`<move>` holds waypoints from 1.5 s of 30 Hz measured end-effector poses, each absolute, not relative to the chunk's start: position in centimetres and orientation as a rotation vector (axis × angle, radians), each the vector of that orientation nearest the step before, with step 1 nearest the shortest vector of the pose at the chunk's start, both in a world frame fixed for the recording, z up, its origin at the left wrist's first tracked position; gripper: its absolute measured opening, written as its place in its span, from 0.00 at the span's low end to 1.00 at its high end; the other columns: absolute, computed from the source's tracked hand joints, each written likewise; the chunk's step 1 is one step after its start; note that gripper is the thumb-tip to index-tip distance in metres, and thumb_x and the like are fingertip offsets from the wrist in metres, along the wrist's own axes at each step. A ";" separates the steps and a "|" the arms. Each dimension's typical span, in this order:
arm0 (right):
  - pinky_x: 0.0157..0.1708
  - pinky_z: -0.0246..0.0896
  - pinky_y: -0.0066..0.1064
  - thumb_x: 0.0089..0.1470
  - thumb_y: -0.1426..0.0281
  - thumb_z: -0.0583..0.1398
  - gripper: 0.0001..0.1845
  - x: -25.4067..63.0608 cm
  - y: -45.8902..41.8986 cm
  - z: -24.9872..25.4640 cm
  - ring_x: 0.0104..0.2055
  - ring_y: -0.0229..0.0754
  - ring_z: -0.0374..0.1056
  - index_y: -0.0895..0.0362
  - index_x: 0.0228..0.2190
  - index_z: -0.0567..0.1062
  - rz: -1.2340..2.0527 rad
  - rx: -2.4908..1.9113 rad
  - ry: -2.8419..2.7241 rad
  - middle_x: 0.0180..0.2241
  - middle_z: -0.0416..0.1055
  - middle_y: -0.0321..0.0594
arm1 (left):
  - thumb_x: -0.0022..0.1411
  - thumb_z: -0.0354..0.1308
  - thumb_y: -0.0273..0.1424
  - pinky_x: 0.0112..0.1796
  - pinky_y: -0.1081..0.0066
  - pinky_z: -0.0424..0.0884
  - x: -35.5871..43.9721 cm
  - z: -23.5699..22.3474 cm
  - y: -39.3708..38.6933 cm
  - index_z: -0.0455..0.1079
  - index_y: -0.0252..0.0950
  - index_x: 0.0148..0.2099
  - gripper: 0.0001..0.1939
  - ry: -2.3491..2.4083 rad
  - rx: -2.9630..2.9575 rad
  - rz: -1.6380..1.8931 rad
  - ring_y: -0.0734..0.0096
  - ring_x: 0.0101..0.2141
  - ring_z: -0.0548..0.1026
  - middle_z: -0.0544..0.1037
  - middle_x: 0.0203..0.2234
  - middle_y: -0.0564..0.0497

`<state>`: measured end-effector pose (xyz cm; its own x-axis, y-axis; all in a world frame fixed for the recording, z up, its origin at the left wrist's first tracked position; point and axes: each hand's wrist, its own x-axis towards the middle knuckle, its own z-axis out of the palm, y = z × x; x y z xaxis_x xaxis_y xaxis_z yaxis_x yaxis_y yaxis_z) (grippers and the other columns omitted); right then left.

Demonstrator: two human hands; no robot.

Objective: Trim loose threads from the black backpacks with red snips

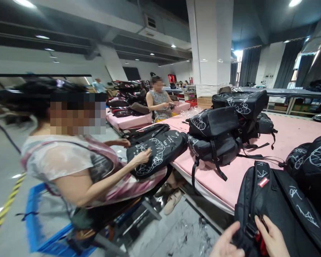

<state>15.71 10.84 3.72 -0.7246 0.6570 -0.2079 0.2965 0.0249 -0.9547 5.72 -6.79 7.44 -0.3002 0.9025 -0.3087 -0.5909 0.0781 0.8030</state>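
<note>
Black backpack (279, 200) at the near edge of the pink table (296, 128), lower end out of view; long axis runs from far left to near right. Bag lies ahead and to the right of the hands — right hand (273, 238) nearer, over its left side below the red label (263, 182), pinching a small dark item (262, 218), too unclear to name. Left hand (226, 242) beside the bag's left edge, thumb and forefinger spread — contact, cannot tell

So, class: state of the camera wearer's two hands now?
Left hand: partly open, by the black backpack.
Right hand: closed on a small dark item, identity unclear.
</note>
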 end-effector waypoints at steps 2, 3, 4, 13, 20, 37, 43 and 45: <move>0.29 0.63 0.27 0.41 0.43 0.55 0.35 15.8 11.4 3.4 0.28 0.42 0.66 0.62 0.35 0.73 1.699 -1.012 -1.968 0.24 0.69 0.42 | 0.46 0.64 0.44 0.20 0.81 0.52 4.5 10.9 -7.8 0.60 0.33 0.57 0.39 1.122 0.546 1.550 0.84 0.16 0.59 0.66 0.15 0.54; 0.29 0.63 0.27 0.40 0.43 0.56 0.33 16.0 11.8 3.3 0.28 0.43 0.66 0.62 0.33 0.73 1.659 -1.023 -1.940 0.24 0.69 0.42 | 0.46 0.64 0.44 0.21 0.81 0.54 3.9 12.8 -8.4 0.65 0.32 0.53 0.34 1.101 0.619 1.542 0.82 0.16 0.62 0.67 0.15 0.52; 0.28 0.63 0.28 0.40 0.43 0.55 0.33 16.2 12.3 3.1 0.27 0.42 0.67 0.61 0.31 0.73 1.622 -1.044 -1.920 0.23 0.69 0.42 | 0.48 0.62 0.44 0.21 0.81 0.55 3.4 14.8 -9.1 0.69 0.33 0.48 0.28 1.122 0.617 1.618 0.80 0.18 0.65 0.69 0.17 0.50; 0.24 0.61 0.29 0.42 0.45 0.54 0.28 19.3 12.3 0.4 0.22 0.42 0.66 0.60 0.24 0.72 1.554 -1.190 -2.034 0.17 0.67 0.40 | 0.47 0.62 0.43 0.23 0.77 0.67 0.1 21.8 -13.9 0.72 0.42 0.47 0.24 0.861 0.862 2.277 0.79 0.20 0.67 0.76 0.40 0.47; 0.44 0.61 0.32 0.51 0.51 0.52 0.24 22.7 7.6 1.2 0.45 0.45 0.66 0.55 0.42 0.69 1.399 -1.148 -2.249 0.42 0.69 0.42 | 0.52 0.60 0.41 0.15 0.79 0.60 2.3 17.6 -5.5 0.71 0.31 0.43 0.21 1.308 0.439 1.819 0.77 0.13 0.67 0.74 0.19 0.47; 0.40 0.58 0.25 0.57 0.74 0.52 0.10 23.8 6.4 8.4 0.40 0.34 0.62 0.56 0.41 0.67 0.998 -0.717 -2.145 0.37 0.65 0.39 | 0.58 0.53 0.43 0.13 0.81 0.46 8.6 11.3 -2.0 0.59 0.31 0.27 0.19 1.269 0.544 1.194 0.84 0.09 0.54 0.65 0.10 0.53; 0.38 0.56 0.25 0.58 0.74 0.51 0.07 23.6 6.4 8.6 0.39 0.33 0.62 0.55 0.37 0.68 0.968 -0.683 -2.166 0.35 0.66 0.36 | 0.57 0.52 0.45 0.13 0.81 0.49 8.7 11.1 -2.0 0.59 0.32 0.27 0.20 1.346 0.667 1.096 0.83 0.09 0.56 0.65 0.10 0.53; 0.38 0.56 0.25 0.58 0.74 0.51 0.07 23.6 6.4 8.5 0.37 0.32 0.62 0.56 0.35 0.69 0.977 -0.700 -2.140 0.34 0.67 0.35 | 0.57 0.52 0.45 0.13 0.81 0.50 8.7 11.2 -2.0 0.60 0.31 0.28 0.20 1.344 0.671 1.070 0.83 0.09 0.57 0.65 0.10 0.53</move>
